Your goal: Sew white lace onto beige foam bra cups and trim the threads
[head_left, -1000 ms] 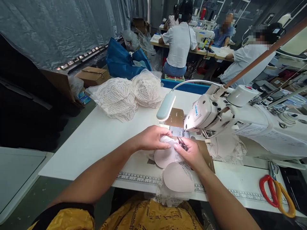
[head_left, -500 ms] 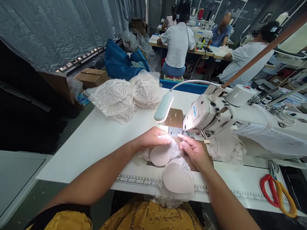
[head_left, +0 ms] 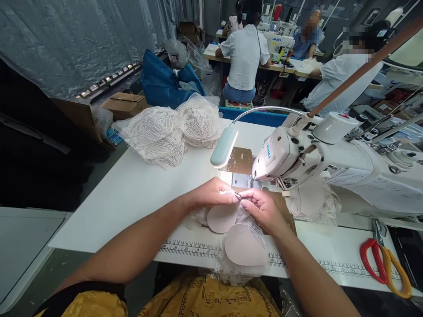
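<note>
A white lace bra piece with two pale pink cups hangs over the table's front edge below my hands. My left hand pinches its upper lace edge. Between the fingers of my right hand is a small metal tool, its tip at the lace beside my left fingertips. The tool's exact kind is too small to tell. Both hands are just in front of the needle plate of the white sewing machine, under a lamp.
A pile of white lace pieces lies at the back left. More lace cups lie under the machine arm. Scissors with red and orange handles rest at the right beside a dark device. People in white shirts sit at machines beyond.
My right hand has moved a little down and left, bringing the metal tool against the lace at my left fingertips. My left hand has stayed almost in place, gripping the lace.
</note>
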The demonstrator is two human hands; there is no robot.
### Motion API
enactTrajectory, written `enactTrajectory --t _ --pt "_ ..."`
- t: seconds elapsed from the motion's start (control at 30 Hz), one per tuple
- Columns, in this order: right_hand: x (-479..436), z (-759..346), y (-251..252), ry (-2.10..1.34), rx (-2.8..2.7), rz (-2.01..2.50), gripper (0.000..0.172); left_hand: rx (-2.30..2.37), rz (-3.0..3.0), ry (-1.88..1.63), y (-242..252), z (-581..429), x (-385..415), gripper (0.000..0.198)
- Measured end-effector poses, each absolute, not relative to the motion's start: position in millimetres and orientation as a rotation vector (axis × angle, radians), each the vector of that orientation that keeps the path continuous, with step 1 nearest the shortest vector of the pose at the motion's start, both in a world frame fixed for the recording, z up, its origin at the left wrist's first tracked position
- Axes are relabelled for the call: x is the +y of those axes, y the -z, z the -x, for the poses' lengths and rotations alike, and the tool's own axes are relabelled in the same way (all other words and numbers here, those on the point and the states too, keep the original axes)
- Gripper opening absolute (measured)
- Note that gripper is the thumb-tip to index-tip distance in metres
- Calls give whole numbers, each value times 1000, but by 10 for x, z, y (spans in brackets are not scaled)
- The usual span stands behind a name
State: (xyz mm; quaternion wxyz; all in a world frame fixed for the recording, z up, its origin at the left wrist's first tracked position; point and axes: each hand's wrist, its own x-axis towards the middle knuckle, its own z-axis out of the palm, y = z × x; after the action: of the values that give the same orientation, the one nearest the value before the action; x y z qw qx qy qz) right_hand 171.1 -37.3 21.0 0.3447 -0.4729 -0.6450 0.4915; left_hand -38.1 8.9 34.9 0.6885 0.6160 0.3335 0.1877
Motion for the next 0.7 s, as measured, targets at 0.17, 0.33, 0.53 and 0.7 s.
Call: enactTrajectory --t 0.17,0.33,0.53,0.7 --pt "-375 -1712 -232 -1267 -1657 1239 21 729 -1435 -371 -371 381 92 36" --pt "-378 -1720 -222 -1322 -1693 1237 25 704 -1507 -385 -352 359 98 37" --pt "-380 -1682 -159 -1260 -1653 1312 20 711 -1548 -382 -342 298 71 36" --pt "-389 -1666 -96 -1320 -1569 1311 24 752 -1542 -380 -307 238 63 38"
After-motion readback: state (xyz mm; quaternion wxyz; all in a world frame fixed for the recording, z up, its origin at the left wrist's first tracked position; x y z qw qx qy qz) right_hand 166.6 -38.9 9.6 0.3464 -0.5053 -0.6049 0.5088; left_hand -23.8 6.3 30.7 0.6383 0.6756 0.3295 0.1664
